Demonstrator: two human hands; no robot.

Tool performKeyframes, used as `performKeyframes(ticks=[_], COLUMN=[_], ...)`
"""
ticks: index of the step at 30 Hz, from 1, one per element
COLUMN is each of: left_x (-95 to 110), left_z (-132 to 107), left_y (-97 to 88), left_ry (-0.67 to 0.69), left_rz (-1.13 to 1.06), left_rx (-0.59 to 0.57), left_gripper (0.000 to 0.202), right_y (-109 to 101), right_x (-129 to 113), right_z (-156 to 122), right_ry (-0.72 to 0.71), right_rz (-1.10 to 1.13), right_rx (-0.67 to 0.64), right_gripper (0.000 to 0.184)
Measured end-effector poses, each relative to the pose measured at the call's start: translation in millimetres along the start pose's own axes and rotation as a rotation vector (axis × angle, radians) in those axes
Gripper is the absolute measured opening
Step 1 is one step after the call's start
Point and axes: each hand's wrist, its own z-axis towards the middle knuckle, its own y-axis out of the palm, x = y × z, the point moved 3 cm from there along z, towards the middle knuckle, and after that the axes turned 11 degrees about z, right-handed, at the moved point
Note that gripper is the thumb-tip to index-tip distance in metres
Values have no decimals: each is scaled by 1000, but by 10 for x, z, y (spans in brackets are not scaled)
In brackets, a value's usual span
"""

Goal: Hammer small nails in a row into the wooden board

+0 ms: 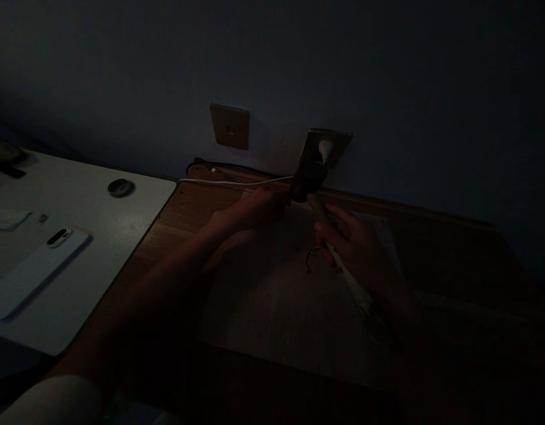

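In the head view, over the wooden tabletop (263,319), we see the right hand (358,251) closed around a hammer (306,180), whose dark head lies below the wall socket (338,141). The left hand (254,212) reaches the head, but we cannot tell its grip.

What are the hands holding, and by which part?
Right hand grips a hammer-like tool by its wooden handle, below the dark head. Left hand reaches beside that head; too dark to tell whether it holds anything.
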Motion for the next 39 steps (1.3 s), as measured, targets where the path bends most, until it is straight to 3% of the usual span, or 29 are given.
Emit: performKeyframes(ticks=[5,10,19,25,33,39], left_x=[13,44,5,-44,-76,-102], left_z=[-4,-11,0,-76,-61,-56], left_y=[6,-8,56,119,167,191], left_ry=[-5,10,-61,-178,-220,-194], left_rz=[-7,18,-33,-205,-146,-195], left_rx=[-33,-90,74,91,96,159], left_gripper=[38,29,34,36,25,45], right_y=[-9,-9,-30,-25,-38,-5], right_x=[-8,0,24,53,145,205], right_z=[0,6,5,-1,14,20], right_ry=[-9,-10,20,66,71,110], right_rz=[-3,2,-26,-43,-88,-80], right_rx=[-1,-7,-22,-57,-83,-86], right_gripper=[56,57,57,56,58,58])
